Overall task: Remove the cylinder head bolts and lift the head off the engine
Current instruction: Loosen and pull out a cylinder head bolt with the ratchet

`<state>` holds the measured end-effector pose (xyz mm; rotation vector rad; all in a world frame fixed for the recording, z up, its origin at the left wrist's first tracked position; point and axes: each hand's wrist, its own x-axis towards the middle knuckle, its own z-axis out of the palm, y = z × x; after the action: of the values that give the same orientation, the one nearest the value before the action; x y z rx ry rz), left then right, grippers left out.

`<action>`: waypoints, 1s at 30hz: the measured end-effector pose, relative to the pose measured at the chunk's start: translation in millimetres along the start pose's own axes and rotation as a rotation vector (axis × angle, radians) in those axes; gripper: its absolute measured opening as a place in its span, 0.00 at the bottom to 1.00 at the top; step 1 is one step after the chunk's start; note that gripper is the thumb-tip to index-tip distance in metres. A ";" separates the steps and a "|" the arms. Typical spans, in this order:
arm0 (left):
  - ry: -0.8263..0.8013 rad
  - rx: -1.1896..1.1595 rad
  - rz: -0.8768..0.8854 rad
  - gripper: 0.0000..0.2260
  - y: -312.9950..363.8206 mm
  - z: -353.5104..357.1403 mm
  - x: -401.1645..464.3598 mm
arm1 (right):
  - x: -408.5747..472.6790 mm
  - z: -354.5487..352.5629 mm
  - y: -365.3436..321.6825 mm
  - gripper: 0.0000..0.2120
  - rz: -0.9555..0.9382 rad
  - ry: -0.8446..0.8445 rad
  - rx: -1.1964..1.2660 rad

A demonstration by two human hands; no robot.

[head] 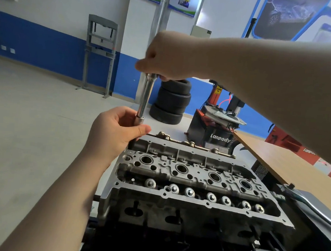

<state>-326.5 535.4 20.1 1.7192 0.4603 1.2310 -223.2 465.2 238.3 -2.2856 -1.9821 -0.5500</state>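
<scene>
While the left hand [119, 130] curls its fingers [141, 128] and thumb around the bottom end of a long shiny socket bar [146, 98], the right hand [165, 56] grasps the top end of that same bar from above. The bar stands almost straight up, leaning a little to the right at the top. Its lower tip is at the far left corner of the cylinder head [186, 177], but the left hand hides the tip, so no one can tell if it sits on a bolt. The cylinder head is grey metal and sits on top of the dark engine [172, 239], in the middle and low part of the view. It has four big round holes in a row along its middle and a row of round shiny valve tops [189, 191] along its near side. A silver ratchet wrench [308, 202] lies on a dark surface just to the right of the head. Behind it is the wooden bench [287, 163]. Farther back, a stack of black tires [172, 100] stands on the floor next to a red and black tire machine [217, 127].
</scene>
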 end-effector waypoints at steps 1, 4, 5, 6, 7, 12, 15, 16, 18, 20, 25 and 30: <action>-0.006 0.023 0.008 0.15 -0.6 -0.6 -0.1 | -2.3 -1.6 -2.1 0.18 -0.026 -0.007 0.021; -0.157 -0.163 -0.060 0.06 -4.0 -6.2 3.2 | -9.2 -6.7 0.9 0.09 -0.113 -0.065 0.043; -0.197 -0.214 -0.089 0.06 -4.7 -7.8 4.0 | -12.3 -8.7 0.2 0.07 -0.132 -0.072 0.067; -0.203 -0.213 -0.091 0.08 -6.2 -8.9 5.0 | -12.8 -9.2 0.9 0.07 -0.153 -0.079 0.094; -0.188 -0.184 -0.079 0.08 -7.2 -9.3 5.8 | -13.4 -9.8 -0.4 0.08 -0.158 -0.071 0.125; -0.052 -0.147 -0.060 0.11 -2.9 -3.4 3.3 | -1.8 -6.0 -3.1 0.21 0.017 0.012 -0.070; 0.016 -0.064 -0.056 0.16 -2.4 -4.4 4.2 | -3.8 -7.6 -3.6 0.16 -0.035 -0.041 -0.070; -0.011 -0.066 -0.053 0.15 -3.8 -5.8 5.4 | -4.5 -8.7 -0.9 0.11 -0.052 -0.078 -0.008; -0.115 -0.148 -0.063 0.08 -7.0 -6.8 6.4 | -9.7 -11.1 1.9 0.03 -0.070 -0.101 0.036; -0.176 -0.157 -0.060 0.07 -9.0 -6.1 5.9 | -10.1 -10.8 6.6 0.06 -0.076 -0.076 0.058; -0.040 -0.104 -0.057 0.13 -4.4 -2.7 3.7 | -4.6 -7.8 1.3 0.17 0.072 -0.022 0.129; 0.011 0.021 0.008 0.11 -5.1 -3.4 4.0 | -5.8 -9.7 -4.9 0.15 -0.027 -0.045 -0.010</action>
<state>-326.7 542.4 18.0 1.7340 0.4748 1.2462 -230.7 457.8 244.7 -2.3008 -2.0372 -0.5169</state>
